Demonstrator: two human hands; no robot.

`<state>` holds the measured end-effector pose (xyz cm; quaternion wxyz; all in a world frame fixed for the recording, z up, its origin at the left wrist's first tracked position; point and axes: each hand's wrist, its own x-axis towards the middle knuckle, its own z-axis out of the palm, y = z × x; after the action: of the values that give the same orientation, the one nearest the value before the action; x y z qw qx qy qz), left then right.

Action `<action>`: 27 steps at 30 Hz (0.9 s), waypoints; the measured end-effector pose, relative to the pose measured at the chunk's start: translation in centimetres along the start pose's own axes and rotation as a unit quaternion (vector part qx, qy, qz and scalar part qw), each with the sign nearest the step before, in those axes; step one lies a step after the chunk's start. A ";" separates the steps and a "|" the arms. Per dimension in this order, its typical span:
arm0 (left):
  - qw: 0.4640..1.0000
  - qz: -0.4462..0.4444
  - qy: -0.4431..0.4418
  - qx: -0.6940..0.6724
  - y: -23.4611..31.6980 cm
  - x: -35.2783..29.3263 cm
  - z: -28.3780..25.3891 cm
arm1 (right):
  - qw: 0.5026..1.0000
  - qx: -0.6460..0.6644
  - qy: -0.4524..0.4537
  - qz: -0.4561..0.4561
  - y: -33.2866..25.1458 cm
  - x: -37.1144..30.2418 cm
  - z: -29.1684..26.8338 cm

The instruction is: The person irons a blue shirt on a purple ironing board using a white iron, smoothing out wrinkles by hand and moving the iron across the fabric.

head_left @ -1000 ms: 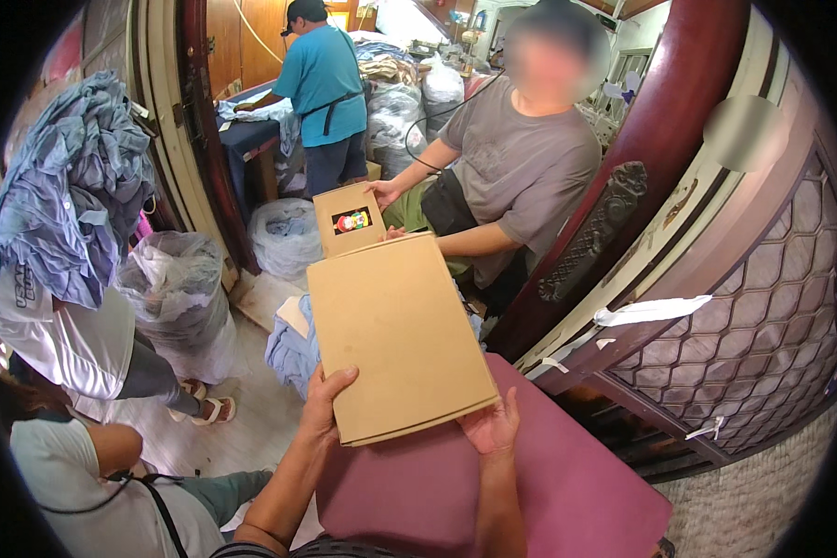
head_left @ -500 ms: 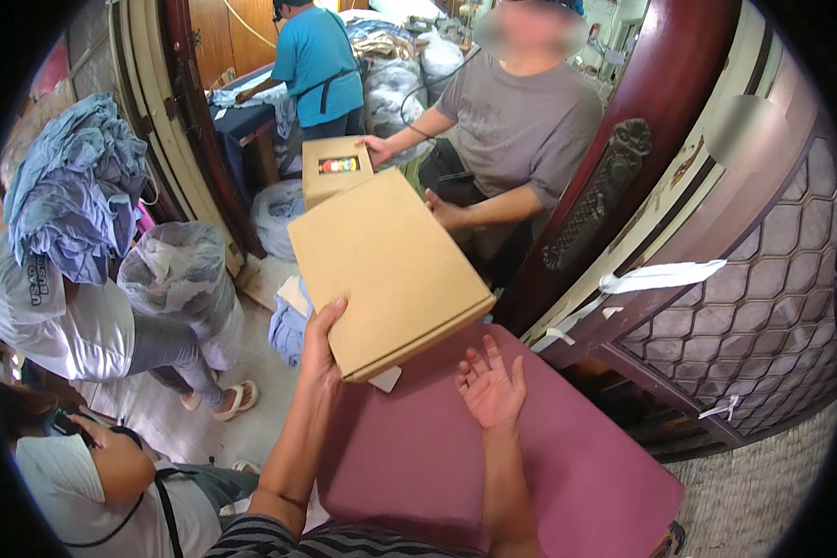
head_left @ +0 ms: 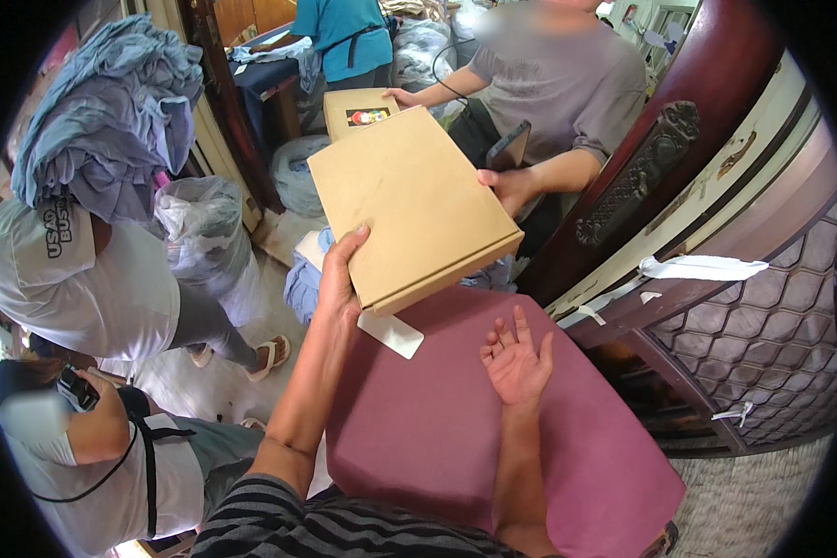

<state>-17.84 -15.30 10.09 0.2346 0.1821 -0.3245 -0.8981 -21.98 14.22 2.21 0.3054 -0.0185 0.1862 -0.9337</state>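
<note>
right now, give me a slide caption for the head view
Left hand holding a box, right hand open and empty over a pink surface.

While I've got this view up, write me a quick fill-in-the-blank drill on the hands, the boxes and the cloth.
1. The left hand grips the near cardboard box with its ____ on top.
2. The right hand is open, its ____ facing up.
3. The co-worker facing the camera holds the far cardboard box with their own ____ hand.
4. The cloth bundle at the picture's upper left is coloured ____.

Missing words: thumb; palm; right; blue.
</note>
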 end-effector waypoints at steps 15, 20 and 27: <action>0.986 -0.026 -0.130 0.098 2.4 9.9 3.5 | 1.000 0.022 -0.018 0.002 -0.1 0.1 -0.2; 0.979 -0.050 -0.160 0.114 4.0 15.6 6.0 | 1.000 0.020 -0.003 0.004 0.1 0.2 0.1; 0.976 -0.051 -0.164 0.131 5.9 19.0 8.7 | 1.000 -0.003 -0.007 0.001 0.0 0.0 0.3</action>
<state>-35.87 -25.23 17.01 0.1058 0.0780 -0.4636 -0.8763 -21.97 14.11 2.54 0.3076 -0.0259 0.1868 -0.9326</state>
